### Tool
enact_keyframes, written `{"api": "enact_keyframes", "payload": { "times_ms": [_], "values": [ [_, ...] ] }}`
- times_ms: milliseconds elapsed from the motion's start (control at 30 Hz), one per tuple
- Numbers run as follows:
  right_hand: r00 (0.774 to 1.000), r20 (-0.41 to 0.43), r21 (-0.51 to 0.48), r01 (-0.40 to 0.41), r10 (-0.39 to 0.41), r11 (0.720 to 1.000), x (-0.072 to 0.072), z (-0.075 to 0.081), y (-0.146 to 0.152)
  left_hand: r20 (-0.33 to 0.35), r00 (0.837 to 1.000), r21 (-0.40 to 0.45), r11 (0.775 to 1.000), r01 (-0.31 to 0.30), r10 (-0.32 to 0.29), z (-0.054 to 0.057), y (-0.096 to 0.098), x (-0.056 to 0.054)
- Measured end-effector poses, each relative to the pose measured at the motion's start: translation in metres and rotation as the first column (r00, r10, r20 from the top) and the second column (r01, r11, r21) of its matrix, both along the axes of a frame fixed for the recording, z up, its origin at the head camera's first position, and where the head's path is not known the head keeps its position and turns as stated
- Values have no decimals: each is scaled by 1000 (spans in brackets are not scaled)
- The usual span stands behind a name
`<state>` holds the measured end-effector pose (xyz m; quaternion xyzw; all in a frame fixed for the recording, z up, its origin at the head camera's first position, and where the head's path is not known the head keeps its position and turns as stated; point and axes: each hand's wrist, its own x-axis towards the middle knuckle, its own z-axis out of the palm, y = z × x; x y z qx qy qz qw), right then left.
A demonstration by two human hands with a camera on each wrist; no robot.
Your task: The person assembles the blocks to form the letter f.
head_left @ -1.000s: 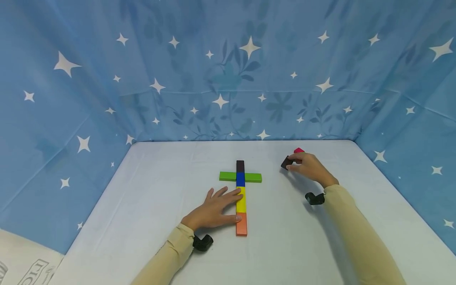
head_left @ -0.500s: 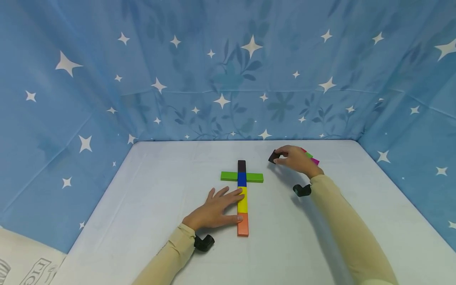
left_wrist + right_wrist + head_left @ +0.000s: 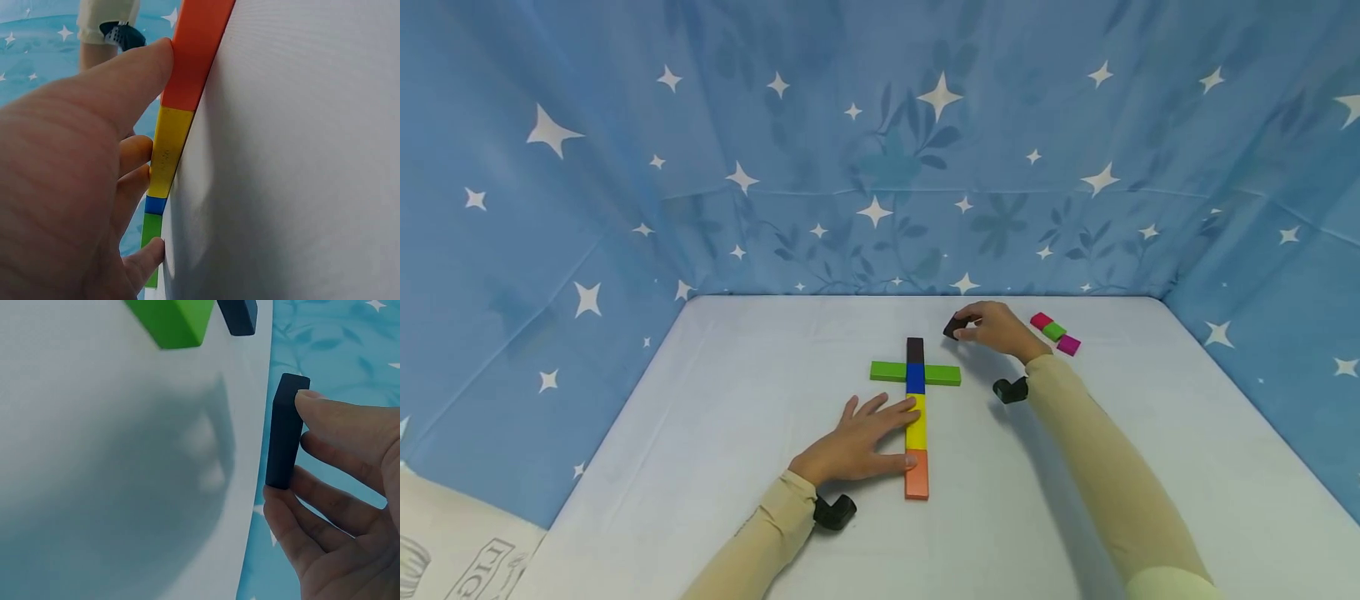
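A cross of coloured blocks lies on the white table. Its upright runs from an orange block (image 3: pixel 917 475) through a yellow block (image 3: pixel 916 432) and a blue block (image 3: pixel 915 378) to a black block (image 3: pixel 915 350). Green blocks (image 3: pixel 942 375) stick out on both sides of the blue one. My left hand (image 3: pixel 859 442) rests with spread fingers on the yellow and orange blocks. Up and to the right of the cross, my right hand (image 3: pixel 997 327) pinches another black block (image 3: pixel 287 431) between thumb and fingers; in the right wrist view it is above the table, over its shadow.
At the back right of the white table (image 3: pixel 760 358) lie a red block (image 3: pixel 1041 320), a small green block (image 3: pixel 1055 332) and a magenta block (image 3: pixel 1068 345). A blue star-patterned curtain (image 3: pixel 880 150) stands behind the table and along its sides.
My right hand has carried the black block leftward from the back right toward the top of the cross, uncovering the red, green and magenta blocks. The left hand stays on the cross.
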<state>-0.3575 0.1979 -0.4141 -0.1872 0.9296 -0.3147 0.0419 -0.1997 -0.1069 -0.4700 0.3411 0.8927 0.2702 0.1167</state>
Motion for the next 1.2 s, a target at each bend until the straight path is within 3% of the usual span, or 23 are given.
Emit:
{"api": "enact_keyframes", "payload": {
  "times_ms": [567,867,1200],
  "values": [
    [997,79,64,-1,-4,998,-26,-4,-34,19,1000,12,1000,1,-1,2,3,2],
    [998,3,109,-62,62,992,-39,-13,-48,16,1000,25,1000,8,-8,2,2,1],
    [1000,-6,105,-11,12,994,-42,-19,-61,10,1000,10,1000,-4,4,0,0,0]
  ]
}}
